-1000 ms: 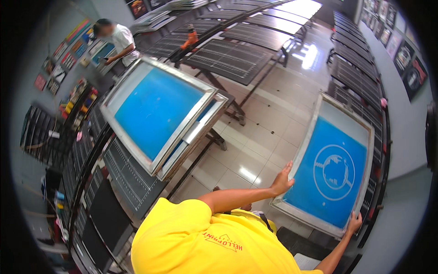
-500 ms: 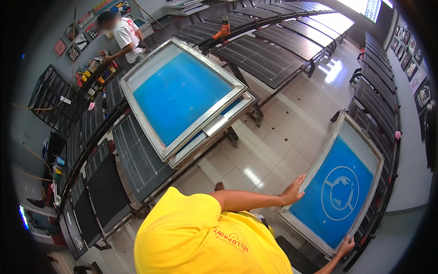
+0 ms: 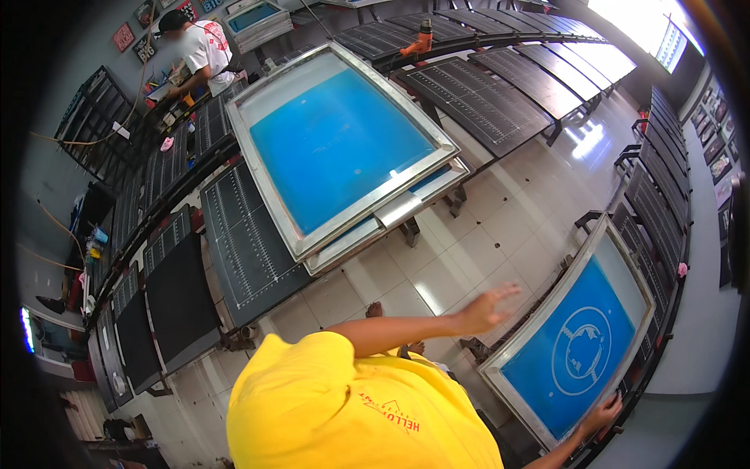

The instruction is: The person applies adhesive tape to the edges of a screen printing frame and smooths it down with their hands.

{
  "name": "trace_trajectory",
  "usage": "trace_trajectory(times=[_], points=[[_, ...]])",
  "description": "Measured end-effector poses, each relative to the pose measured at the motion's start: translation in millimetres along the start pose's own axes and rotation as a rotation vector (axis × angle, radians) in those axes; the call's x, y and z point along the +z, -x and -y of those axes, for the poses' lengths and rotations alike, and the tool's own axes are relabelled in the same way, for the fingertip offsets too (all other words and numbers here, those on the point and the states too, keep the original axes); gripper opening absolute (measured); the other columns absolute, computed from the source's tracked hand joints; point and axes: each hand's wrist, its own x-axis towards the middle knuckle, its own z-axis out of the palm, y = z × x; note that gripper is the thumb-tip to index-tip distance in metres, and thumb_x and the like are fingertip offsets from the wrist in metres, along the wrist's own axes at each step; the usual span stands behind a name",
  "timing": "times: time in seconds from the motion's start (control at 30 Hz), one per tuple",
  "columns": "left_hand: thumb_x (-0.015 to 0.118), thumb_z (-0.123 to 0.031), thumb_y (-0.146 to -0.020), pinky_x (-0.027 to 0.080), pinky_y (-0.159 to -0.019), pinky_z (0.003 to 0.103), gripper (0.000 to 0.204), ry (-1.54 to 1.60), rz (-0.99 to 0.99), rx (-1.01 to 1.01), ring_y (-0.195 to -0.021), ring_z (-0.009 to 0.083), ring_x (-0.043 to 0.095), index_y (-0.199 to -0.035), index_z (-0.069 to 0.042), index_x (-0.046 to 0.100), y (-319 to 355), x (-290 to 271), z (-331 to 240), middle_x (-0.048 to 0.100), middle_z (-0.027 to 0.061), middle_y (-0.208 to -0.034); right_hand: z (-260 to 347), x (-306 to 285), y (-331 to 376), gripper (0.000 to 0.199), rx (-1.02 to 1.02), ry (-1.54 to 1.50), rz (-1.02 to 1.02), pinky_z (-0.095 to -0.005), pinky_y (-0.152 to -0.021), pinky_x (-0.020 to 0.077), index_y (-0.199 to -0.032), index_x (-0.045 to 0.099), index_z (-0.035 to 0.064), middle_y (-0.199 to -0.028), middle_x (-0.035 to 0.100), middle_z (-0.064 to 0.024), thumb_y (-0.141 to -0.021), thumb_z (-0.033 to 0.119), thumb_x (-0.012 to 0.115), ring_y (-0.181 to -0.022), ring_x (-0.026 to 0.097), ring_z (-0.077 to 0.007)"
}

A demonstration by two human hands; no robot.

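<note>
A screen-printing frame [image 3: 571,348] with blue emulsion and a pale round design lies at an angle on the right-hand row of boards. My right hand [image 3: 601,414] holds its near right edge, the fingers partly hidden by the rim. Off the frame's left side, my left hand [image 3: 488,309] is in the air with fingers spread, slightly blurred and holding nothing. Left of centre, another blue screen [image 3: 336,148] rests on top of a second metal-framed screen [image 3: 344,254], both on a black printing board.
Black printing boards [image 3: 242,234] run in long rows left, behind and right. An orange heat gun [image 3: 419,39] stands at the back. Tiled floor [image 3: 445,273] separates the rows. At the far left a person in a white shirt [image 3: 205,51] stands by a cluttered shelf.
My left hand has let go of the frame's left edge and moved slightly left, away from it. My right hand keeps its hold. The co-worker's arm has shifted.
</note>
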Motion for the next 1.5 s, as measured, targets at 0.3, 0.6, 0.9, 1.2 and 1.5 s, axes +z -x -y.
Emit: trace_trajectory(times=[0.3, 0.6, 0.9, 1.2, 1.5], points=[[0.055, -0.006, -0.094, 0.043, -0.099, 0.036, 0.024, -0.422, -1.004, 0.031, -0.114, 0.0206, 0.056, -0.117, -0.004, 0.062, 87, -285, -54, 0.062, 0.0094, -0.123, 368, 80, -65, 0.022, -0.391, -0.704, 0.232, -0.0354, -0.083, 0.0517, -0.115, 0.065, -0.0016, -0.11, 0.064, -0.0142, -0.095, 0.003, 0.058, -0.102, 0.063, -0.0251], [0.063, -0.022, -0.095, 0.03, -0.113, 0.047, 0.067, -0.508, -1.266, -0.445, -0.138, 0.038, 0.035, -0.146, 0.006, 0.03, 191, -382, 24, 0.036, 0.0275, -0.147, 669, 171, -63, 0.032, -0.792, -0.909, 0.529, -0.0374, -0.084, 0.0509, -0.116, 0.063, 0.0006, -0.107, 0.064, -0.0169, -0.091, 0.02, 0.065, -0.098, 0.064, -0.0326], [0.069, -0.009, -0.09, 0.039, -0.107, 0.037, 0.076, -0.031, -1.245, -0.302, -0.128, 0.0268, 0.048, -0.149, 0.006, 0.024, 185, -382, 27, 0.043, 0.0232, -0.143, 784, 236, -65, 0.053, -0.787, -0.518, 0.67, -0.0448, -0.094, 0.0474, -0.122, 0.061, 0.0003, -0.12, 0.063, -0.0225, -0.088, 0.041, 0.067, -0.111, 0.061, -0.037], [0.071, -0.004, -0.085, 0.038, -0.107, 0.036, 0.076, -0.025, -1.28, -0.279, -0.125, 0.0259, 0.048, -0.147, 0.006, 0.03, 172, -379, 25, 0.046, 0.0194, -0.139, 798, 267, -68, 0.053, -0.68, -0.622, 0.832, -0.0432, -0.087, 0.0502, -0.109, 0.069, -0.0047, -0.104, 0.069, -0.0248, -0.084, 0.042, 0.069, -0.097, 0.067, -0.0373], [0.072, -0.002, -0.077, 0.031, -0.113, 0.04, 0.08, -0.324, -1.349, -0.331, -0.133, 0.0345, 0.042, -0.145, 0.01, 0.032, 167, -383, 28, 0.041, 0.0247, -0.143, 803, 280, -74, 0.057, -0.545, -0.699, 0.873, -0.0398, -0.083, 0.0509, -0.107, 0.07, -0.0062, -0.095, 0.071, -0.0238, -0.075, 0.041, 0.076, -0.09, 0.069, -0.031]])
